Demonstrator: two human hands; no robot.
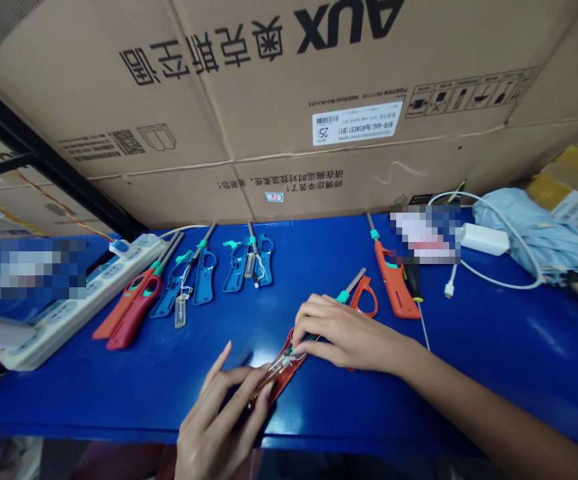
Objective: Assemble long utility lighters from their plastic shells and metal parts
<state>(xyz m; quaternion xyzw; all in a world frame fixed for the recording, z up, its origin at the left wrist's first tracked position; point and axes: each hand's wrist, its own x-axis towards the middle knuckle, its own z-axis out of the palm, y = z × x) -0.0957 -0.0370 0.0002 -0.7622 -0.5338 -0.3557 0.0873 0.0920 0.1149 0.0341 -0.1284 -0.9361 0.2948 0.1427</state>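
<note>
An opened red gas lighter half [289, 363] lies on the blue table [493, 347] near its front edge, with a clear tube and thin wires inside. My left hand [221, 417] pinches the lower end of that lighter, fingers closed on it. My right hand [349, 330] rests over its upper part, fingertips pressed on the inner pieces. The lighter's metal nozzle with a green collar [351, 285] pokes out beyond my right hand.
Red lighters [131, 310], opened blue lighter shells [203, 273] and another pair of them [249, 263] lie in a row at the back left. An orange lighter [393, 283], a white power strip [69, 307], a white charger with cable [483, 239] and a large cardboard box [289, 100] are behind.
</note>
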